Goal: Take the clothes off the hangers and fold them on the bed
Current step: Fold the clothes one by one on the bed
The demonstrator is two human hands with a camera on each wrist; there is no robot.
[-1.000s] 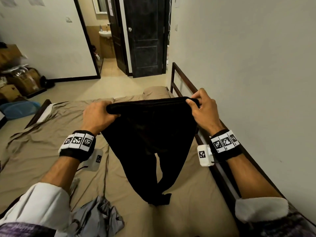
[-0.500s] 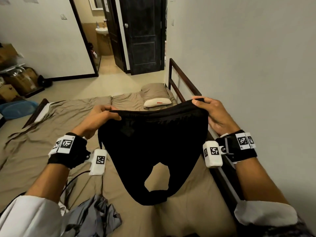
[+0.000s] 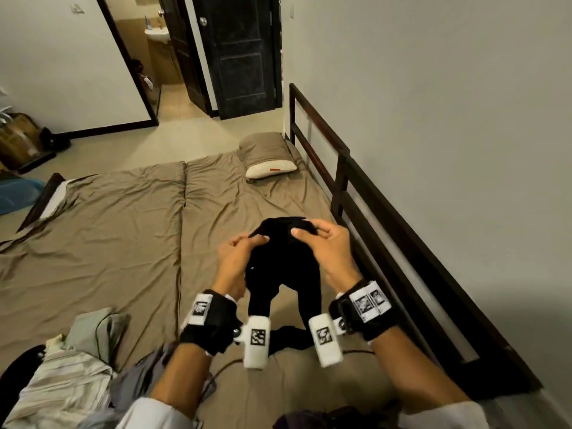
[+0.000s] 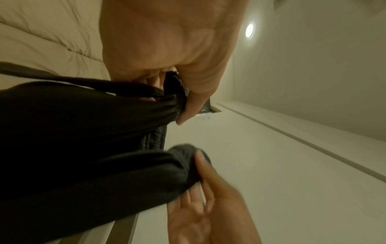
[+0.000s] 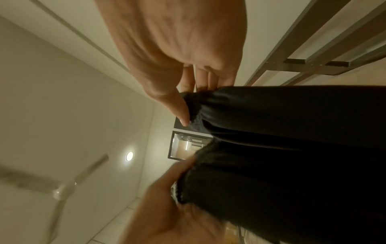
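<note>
I hold a pair of black trousers [image 3: 283,267] above the brown-sheeted bed [image 3: 123,243], near its right side. My left hand [image 3: 244,243] pinches one end of the bunched waistband, and my right hand [image 3: 312,233] pinches the other, close together. The two legs hang down and their ends lie on the sheet between my wrists. In the left wrist view my left hand [image 4: 179,102] grips gathered black cloth [image 4: 83,132]. The right wrist view shows my right hand [image 5: 188,105] pinching the waistband of the trousers [image 5: 292,148].
A heap of striped, grey and green clothes [image 3: 71,366] lies at the bed's near left. A pillow [image 3: 269,156] sits at the far end. A dark bed rail [image 3: 371,212] runs along the right wall. Boxes [image 3: 18,140] stand on the floor at left.
My hands have come down and drawn close together, bunching the waistband that was stretched wide. The trouser legs now reach the sheet. The view has tilted down toward the bed.
</note>
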